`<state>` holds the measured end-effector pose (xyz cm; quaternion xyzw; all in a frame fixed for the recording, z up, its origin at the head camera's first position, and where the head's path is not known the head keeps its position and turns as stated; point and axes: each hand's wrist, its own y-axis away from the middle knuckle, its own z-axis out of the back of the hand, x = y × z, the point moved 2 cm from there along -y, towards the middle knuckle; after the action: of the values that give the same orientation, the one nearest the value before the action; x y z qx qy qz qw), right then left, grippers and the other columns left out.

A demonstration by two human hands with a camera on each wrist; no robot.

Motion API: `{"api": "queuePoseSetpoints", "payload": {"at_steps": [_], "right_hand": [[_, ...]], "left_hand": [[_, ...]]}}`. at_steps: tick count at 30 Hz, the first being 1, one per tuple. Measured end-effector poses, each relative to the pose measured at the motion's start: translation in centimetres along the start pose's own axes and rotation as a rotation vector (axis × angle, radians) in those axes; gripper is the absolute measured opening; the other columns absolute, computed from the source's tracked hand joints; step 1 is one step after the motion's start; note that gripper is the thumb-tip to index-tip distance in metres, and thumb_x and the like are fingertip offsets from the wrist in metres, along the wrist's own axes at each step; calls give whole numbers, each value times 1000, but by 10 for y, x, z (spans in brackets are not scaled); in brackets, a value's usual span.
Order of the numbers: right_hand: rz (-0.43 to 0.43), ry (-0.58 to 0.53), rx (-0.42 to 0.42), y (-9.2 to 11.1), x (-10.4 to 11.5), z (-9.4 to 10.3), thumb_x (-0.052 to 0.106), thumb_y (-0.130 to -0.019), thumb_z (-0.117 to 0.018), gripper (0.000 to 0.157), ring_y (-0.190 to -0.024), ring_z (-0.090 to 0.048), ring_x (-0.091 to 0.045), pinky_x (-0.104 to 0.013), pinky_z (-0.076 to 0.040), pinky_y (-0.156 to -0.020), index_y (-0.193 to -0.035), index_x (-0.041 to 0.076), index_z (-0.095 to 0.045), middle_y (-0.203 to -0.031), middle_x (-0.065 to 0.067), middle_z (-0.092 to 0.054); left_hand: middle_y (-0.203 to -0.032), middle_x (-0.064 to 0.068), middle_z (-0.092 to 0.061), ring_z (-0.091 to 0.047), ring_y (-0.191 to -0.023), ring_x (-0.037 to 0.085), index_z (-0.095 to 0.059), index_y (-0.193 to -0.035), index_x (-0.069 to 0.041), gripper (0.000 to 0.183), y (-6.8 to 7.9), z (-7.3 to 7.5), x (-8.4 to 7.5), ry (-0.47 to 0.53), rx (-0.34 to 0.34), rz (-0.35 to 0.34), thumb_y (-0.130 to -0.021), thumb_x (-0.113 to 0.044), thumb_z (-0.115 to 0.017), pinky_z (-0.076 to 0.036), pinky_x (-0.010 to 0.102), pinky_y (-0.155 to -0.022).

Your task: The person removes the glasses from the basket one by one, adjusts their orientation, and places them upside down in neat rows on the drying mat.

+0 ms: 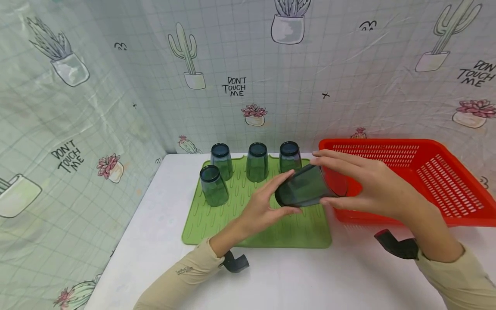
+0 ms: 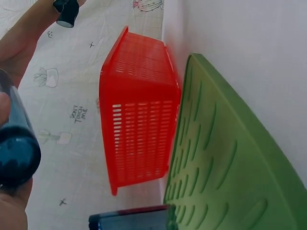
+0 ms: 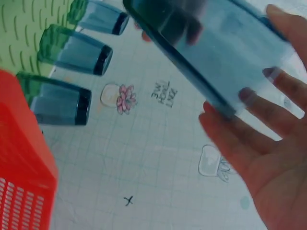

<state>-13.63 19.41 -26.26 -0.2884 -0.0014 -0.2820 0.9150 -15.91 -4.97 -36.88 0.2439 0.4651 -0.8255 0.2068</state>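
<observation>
A dark tinted drinking glass (image 1: pixel 304 187) is held on its side above the mat, its thick base to the left and its mouth to the right. My left hand (image 1: pixel 261 204) grips the base end between thumb and fingers. At the rim end, my right hand (image 1: pixel 372 183) holds the glass with fingers along the top and thumb below. Several matching glasses (image 1: pixel 257 162) stand upside down on the green ribbed mat (image 1: pixel 248 224), in a back row with one nearer at the left. In the right wrist view the held glass (image 3: pixel 216 52) looks see-through, fingers showing behind it.
A red perforated plastic basket (image 1: pixel 457 215) stands right of the mat, close by my right hand. Both lie on a white table (image 1: pixel 155 241). Behind and to the left hangs a cactus-printed sheet (image 1: pixel 217 51) that borders the work area.
</observation>
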Motion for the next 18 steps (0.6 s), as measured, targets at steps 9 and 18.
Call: {"api": "queuePoseSetpoints", "payload": {"at_steps": [9, 18], "right_hand": [[-58, 13, 99, -1, -1, -5, 14, -73, -92, 89, -137, -45, -28, -55, -56, -91, -151, 21, -50, -159, -5, -40], [-12, 51, 64, -2, 0, -15, 34, -81, -88, 88, -140, -42, -28, -57, -52, -97, -155, 20, -44, -158, -7, -42]], "left_hand": [[-144, 17, -53, -49, -131, 30, -48, -146, 2, 79, -7, 19, -9, -263, -102, -149, -78, -7, -87, -47, 38, -108], [-139, 17, -58, -55, -126, 32, -57, -139, 3, 74, -10, 26, -25, -636, -69, -347, -76, -15, -91, -43, 38, -112]]}}
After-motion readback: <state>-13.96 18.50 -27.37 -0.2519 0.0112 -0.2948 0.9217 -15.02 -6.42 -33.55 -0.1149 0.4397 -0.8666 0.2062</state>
